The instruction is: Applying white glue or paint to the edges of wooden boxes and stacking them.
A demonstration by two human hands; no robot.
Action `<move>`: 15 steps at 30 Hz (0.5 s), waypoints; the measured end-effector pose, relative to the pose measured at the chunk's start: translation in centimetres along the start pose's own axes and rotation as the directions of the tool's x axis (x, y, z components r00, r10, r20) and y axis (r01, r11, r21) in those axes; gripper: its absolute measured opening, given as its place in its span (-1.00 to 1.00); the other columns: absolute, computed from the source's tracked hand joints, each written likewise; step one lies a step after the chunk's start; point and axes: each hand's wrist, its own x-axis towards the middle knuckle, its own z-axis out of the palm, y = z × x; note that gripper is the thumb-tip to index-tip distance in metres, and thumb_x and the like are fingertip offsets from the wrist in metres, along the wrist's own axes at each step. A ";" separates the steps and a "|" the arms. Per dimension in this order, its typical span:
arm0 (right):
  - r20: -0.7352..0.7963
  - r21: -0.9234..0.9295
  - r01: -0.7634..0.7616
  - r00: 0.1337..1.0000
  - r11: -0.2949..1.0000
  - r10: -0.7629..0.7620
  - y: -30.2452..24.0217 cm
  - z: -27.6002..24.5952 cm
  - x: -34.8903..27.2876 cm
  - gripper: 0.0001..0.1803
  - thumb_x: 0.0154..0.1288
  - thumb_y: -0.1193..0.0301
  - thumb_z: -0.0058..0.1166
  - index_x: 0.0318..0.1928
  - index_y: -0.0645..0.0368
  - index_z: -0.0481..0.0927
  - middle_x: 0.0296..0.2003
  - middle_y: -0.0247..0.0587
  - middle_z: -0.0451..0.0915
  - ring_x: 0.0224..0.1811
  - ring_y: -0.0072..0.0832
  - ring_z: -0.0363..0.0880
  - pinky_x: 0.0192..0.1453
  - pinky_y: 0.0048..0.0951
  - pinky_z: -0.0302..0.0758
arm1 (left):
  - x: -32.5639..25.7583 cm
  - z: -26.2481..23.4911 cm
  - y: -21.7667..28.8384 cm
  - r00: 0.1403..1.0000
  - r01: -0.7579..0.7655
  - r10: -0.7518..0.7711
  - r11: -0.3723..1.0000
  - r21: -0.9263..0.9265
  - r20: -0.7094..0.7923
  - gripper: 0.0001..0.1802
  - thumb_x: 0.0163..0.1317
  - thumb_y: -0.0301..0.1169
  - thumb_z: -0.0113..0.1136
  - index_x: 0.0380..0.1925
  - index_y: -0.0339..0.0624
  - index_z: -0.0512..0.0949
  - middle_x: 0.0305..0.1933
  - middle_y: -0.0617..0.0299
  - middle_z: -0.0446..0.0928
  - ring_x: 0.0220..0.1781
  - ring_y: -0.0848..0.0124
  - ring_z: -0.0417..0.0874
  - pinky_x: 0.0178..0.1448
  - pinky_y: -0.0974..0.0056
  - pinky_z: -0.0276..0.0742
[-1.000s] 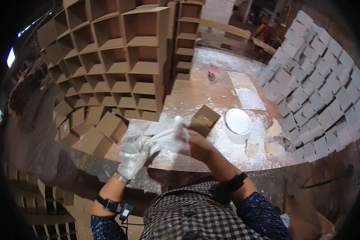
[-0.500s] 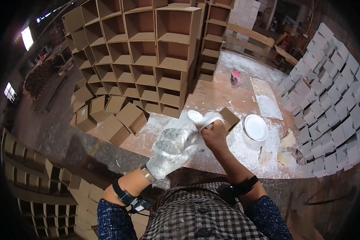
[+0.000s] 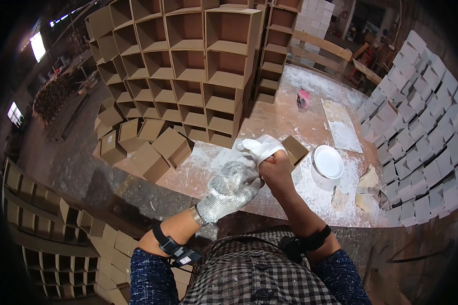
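Observation:
My left hand (image 3: pixel 234 182) wears a grey-white knitted glove dusted with white. Its fingers are curled in against my right hand (image 3: pixel 276 168), and whatever lies between them is hidden. The right hand is bare at the back and wrist, with its fingers bent closed. A white cloth-like piece (image 3: pixel 260 147) is bunched at the right fingers; I cannot make out whether it is a glove or a wrap. Just behind the right hand stands an open brown cardboard box (image 3: pixel 294 150). Farther right is a round tub of white stuff (image 3: pixel 327 162).
Stacked open brown boxes (image 3: pixel 188 66) rise at the far left, with loose boxes (image 3: pixel 158 150) at their foot. White boxes (image 3: pixel 417 127) form a wall on the right. On the white-smeared table (image 3: pixel 269 203) are a pink tape roll (image 3: pixel 303 99), a flat board (image 3: pixel 341 124) and crumpled scraps (image 3: pixel 364 201).
My left gloved hand has turned and moved slightly right, its fingers now curled tighter against the right hand. The white piece sits more bunched over the right fingers.

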 end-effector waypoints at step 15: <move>0.120 0.290 -0.253 0.966 0.923 0.227 -1.1 0.5 -1.2 -0.74 0.26 0.56 0.07 -0.03 0.34 0.51 -0.20 -0.19 0.62 -0.24 -0.52 0.62 -0.18 -0.52 0.57 | -1.2 0.4 1.3 0.934 0.347 -0.356 0.876 -0.334 0.036 -0.75 0.11 -0.35 0.27 -0.25 -0.27 0.57 -0.18 0.02 0.54 -0.13 0.09 0.58 -0.05 0.14 0.49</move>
